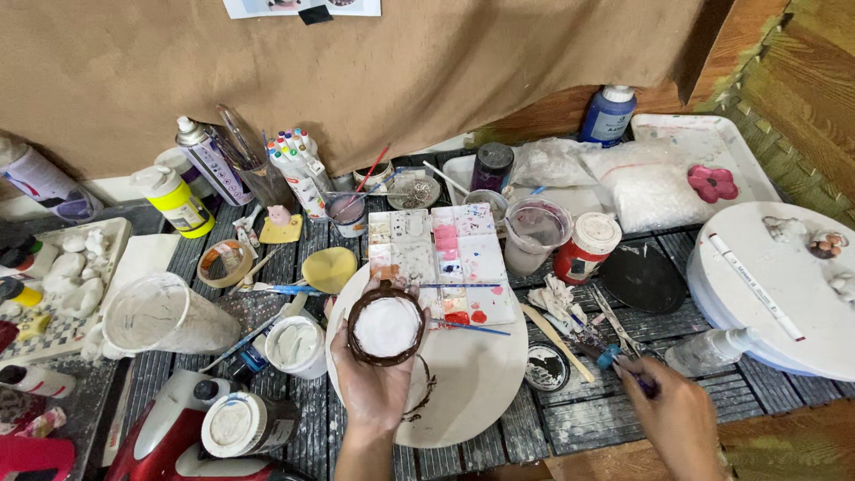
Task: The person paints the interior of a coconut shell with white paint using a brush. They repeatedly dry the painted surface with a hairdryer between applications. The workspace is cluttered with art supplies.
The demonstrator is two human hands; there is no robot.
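A: What does the left hand [374, 379] hold?
B: A small round dish [386, 323], brown-rimmed with a white centre, gripped from below above the white round board [472, 374] on the desk [579, 414].
A: And the right hand [677, 414]?
B: Closed around a blue-tipped brush [614, 358], near the paint palette [445, 263].

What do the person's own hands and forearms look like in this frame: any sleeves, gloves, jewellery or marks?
Both are bare: no gloves, and no sleeves, rings or wristbands that can be seen. The left hand and its forearm enter from the bottom edge, with what look like faint pale smudges on the fingers. The right hand shows only to the wrist.
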